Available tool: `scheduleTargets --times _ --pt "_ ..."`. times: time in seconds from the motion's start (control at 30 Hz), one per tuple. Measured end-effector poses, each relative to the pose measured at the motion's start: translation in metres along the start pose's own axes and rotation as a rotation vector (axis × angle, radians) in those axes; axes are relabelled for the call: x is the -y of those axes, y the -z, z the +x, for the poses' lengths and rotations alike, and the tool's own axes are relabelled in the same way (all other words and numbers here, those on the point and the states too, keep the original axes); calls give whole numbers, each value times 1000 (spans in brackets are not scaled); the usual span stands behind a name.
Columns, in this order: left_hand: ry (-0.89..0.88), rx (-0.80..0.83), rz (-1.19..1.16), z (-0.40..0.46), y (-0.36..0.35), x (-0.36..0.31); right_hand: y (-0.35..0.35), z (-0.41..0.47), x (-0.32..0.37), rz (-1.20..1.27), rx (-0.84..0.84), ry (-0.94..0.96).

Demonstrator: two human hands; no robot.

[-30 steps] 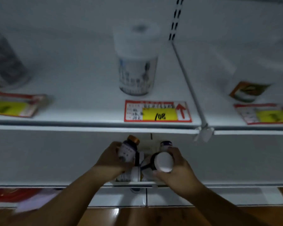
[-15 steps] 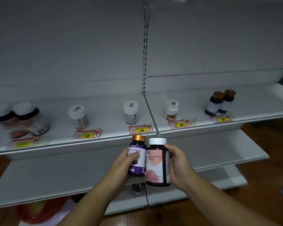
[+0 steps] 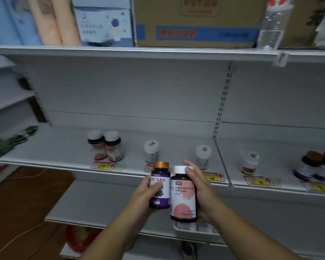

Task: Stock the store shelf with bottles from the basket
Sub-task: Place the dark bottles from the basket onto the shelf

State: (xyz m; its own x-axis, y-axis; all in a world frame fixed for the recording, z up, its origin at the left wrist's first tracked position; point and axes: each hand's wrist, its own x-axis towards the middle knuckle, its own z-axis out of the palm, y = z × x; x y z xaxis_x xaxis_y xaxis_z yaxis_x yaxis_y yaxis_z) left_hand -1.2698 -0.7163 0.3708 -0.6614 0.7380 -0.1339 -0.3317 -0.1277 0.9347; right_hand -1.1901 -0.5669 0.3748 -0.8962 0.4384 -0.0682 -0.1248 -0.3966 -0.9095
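Hands (image 3: 144,192) hold two bottles (image 3: 183,196) before a sparsely stocked white shelf (image 3: 64,147)

bare shelf (image 3: 173,147) gaps between spaced bottles (image 3: 151,151)

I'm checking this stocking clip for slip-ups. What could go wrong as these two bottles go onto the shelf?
1. The purple bottle in the left hand and the pink-label bottle in the right hand sit side by side, so they could knock together.
2. Each belongs at opposite ends: matching pink-label bottles stand left, orange-capped ones right. The arms may cross, or a bottle gets misplaced.
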Motion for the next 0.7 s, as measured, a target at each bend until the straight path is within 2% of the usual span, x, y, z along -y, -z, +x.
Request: scheduleTargets --times 0.17,0.3,0.5,0.63,0.7 --pt "-65 -159 15 2 22 -15 -33 32 4 -249 103 98" --pt "-130 -336 30 5 43 -37 -65 79 24 -333 181 205" --pt "-192 -439 130 6 79 -68 -119 185 74 -454 114 367" --pt "-197 -511 189 16 88 -78 -151 247 71 -588 104 490" --pt "-190 -534 196 22 91 -80 -162 277 59 -649 129 468"
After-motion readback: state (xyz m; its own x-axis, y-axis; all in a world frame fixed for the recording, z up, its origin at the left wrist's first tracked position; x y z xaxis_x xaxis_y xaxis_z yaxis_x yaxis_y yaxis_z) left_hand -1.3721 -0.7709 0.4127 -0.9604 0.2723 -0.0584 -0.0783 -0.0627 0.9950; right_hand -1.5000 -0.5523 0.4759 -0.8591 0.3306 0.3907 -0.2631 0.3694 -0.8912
